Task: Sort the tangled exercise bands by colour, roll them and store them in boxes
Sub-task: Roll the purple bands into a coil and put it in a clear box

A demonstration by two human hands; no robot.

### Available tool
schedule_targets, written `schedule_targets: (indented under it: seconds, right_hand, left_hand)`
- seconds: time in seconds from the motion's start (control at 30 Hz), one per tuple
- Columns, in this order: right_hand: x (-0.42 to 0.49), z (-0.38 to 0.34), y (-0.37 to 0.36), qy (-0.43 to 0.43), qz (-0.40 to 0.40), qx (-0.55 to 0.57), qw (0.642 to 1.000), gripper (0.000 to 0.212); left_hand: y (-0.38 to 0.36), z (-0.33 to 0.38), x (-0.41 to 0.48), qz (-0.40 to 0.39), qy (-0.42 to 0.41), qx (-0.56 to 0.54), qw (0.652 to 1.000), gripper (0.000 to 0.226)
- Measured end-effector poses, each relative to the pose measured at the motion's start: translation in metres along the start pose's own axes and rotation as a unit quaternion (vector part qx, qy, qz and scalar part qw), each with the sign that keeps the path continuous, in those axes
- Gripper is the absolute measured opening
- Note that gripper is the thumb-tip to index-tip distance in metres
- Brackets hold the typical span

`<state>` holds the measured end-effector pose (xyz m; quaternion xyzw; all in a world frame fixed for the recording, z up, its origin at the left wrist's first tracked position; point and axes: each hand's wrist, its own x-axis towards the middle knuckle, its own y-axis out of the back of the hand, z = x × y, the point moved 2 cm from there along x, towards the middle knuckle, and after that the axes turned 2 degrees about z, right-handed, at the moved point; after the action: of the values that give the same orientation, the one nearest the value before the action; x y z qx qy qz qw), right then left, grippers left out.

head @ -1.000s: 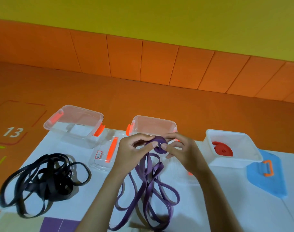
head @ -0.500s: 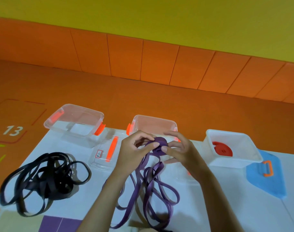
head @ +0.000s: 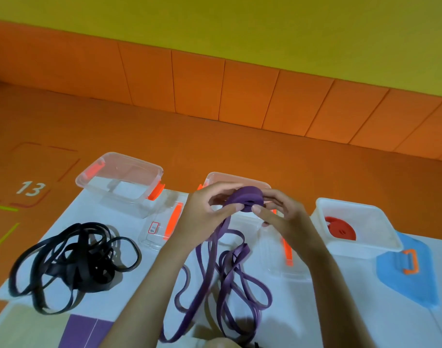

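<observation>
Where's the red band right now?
In the head view, the red band lies rolled up inside the white box on the right, beside the blue lid.

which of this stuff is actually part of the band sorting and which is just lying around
In the job: purple band, pinched by left hand and right hand; tangled black bands; red roll in the white box; left clear box; middle clear box; clear lids; blue lid.
Lying about: floor marking 13; purple patch at the near edge.

Matt purple band [head: 230, 267], clear plastic box [head: 119, 182]
</observation>
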<state>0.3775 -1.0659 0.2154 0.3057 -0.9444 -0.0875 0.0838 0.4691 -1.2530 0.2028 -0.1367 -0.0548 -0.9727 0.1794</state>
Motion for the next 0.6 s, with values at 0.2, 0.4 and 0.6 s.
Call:
schedule_targets:
  seconds: [0.2, 0.4, 0.6]
  right_hand:
    - [-0.003, -0.002, 0.006, 0.006, 0.038, 0.134, 0.99, 0.022]
    - [-0.008, 0.008, 0.003, -0.047, -0.04, 0.106, 0.992, 0.023]
    - [-0.005, 0.002, 0.012, -0.018, 0.017, 0.047, 0.999, 0.013]
  left_hand:
    - [-0.011, 0.004, 0.006, 0.006, 0.041, -0.052, 0.998, 0.03]
    - [0.002, 0.002, 0.009, -0.029, 0.076, -0.009, 0.997, 0.021]
    - [-0.006, 0.006, 0.007, -0.062, 0.058, 0.005, 0.996, 0.018]
